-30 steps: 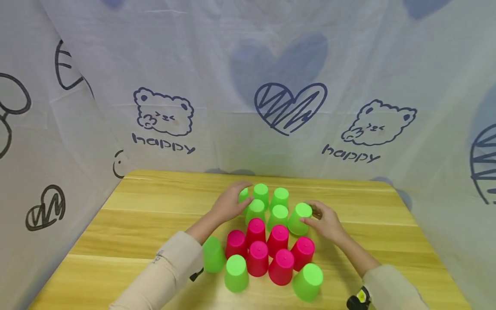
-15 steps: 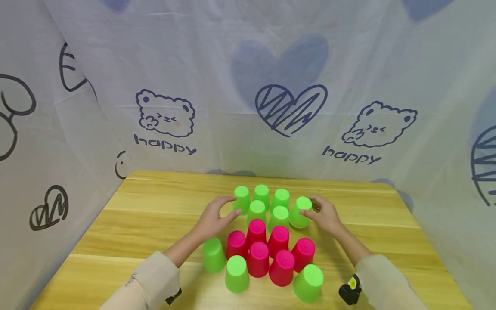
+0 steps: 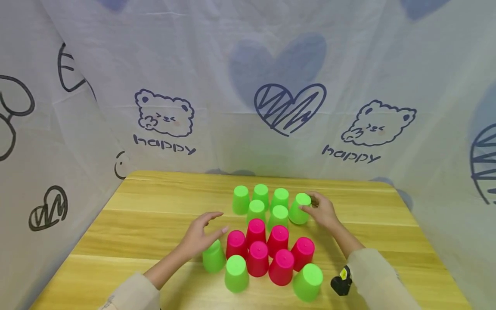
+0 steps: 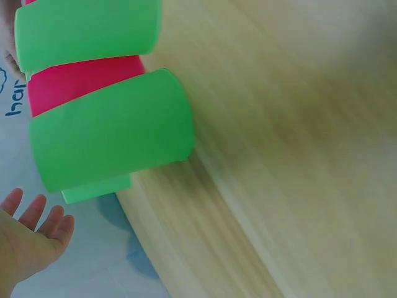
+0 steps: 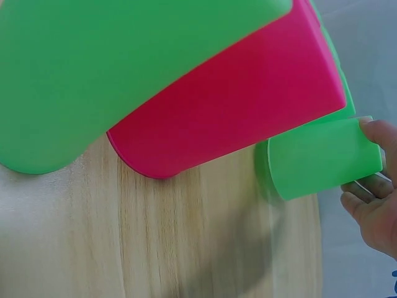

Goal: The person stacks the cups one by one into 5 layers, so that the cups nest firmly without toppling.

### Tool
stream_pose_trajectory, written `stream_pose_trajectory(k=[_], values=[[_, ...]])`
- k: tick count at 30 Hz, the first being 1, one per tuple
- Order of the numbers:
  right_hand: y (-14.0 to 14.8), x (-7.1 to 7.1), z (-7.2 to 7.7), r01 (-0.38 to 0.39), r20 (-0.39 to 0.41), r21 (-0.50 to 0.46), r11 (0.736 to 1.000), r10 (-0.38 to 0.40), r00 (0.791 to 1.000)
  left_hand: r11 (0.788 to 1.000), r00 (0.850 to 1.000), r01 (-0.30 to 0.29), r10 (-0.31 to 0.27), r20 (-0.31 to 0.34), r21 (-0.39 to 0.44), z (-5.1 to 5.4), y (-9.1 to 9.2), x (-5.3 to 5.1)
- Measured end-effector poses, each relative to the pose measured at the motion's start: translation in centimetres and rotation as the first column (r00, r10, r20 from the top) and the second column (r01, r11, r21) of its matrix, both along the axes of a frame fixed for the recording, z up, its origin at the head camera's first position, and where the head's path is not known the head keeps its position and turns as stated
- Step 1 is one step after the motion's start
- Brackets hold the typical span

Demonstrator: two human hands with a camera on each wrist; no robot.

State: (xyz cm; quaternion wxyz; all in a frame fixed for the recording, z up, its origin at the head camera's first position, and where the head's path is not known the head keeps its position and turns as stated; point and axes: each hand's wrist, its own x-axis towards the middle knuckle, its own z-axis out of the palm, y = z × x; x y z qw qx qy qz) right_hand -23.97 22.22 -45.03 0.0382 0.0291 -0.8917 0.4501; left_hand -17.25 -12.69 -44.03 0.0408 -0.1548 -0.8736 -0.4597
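My right hand [image 3: 324, 212] grips a green cup [image 3: 300, 209] near its top, at the right end of the back row; in the right wrist view that green cup [image 5: 325, 158] sits between thumb and fingers. Beside it stand several upside-down green cups [image 3: 241, 200] in two rows. My left hand [image 3: 199, 236] hovers with spread fingers over the left side, holding nothing, just above a green cup [image 3: 214, 258]. In the left wrist view the left hand [image 4: 31, 242] is apart from the nearest green cup [image 4: 115, 131]. Several pink cups [image 3: 257, 258] stand upside down in the middle.
Two more green cups stand in front, one left [image 3: 237, 274] and one right [image 3: 308, 282]. All are on a wooden table [image 3: 155, 202], whose far edge meets a white printed cloth [image 3: 217, 129].
My left hand has let go of the back-left green cup and drawn back toward the front left. My right hand has moved its green cup slightly back, in line with the back row.
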Motion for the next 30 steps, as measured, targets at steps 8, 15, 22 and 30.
stream_pose_trajectory(k=[8, 15, 22, 30], values=[[-0.2, -0.7, -0.5, 0.005, 0.005, 0.005, 1.0, -0.005, 1.0, 0.999, 1.0, 0.002, -0.003, -0.02, -0.039, -1.0, -1.3, 1.1], [-0.5, -1.1, -0.8, 0.009, 0.005, -0.004, 1.0, -0.009, 1.0, 1.0, 1.0, -0.004, 0.004, -0.01, -0.03, -2.0, -1.4, 2.0], [-0.8, -1.3, -0.9, 0.012, -0.001, -0.018, 1.0, -0.012, 1.0, 1.0, 1.0, -0.016, 0.016, -0.003, -0.015, -2.7, -1.5, 2.5], [-0.8, -1.8, -0.9, 0.019, -0.007, -0.005, 1.0, -0.019, 1.0, 1.0, 1.0, -0.028, 0.028, -0.003, -0.01, -3.3, -1.9, 2.8]])
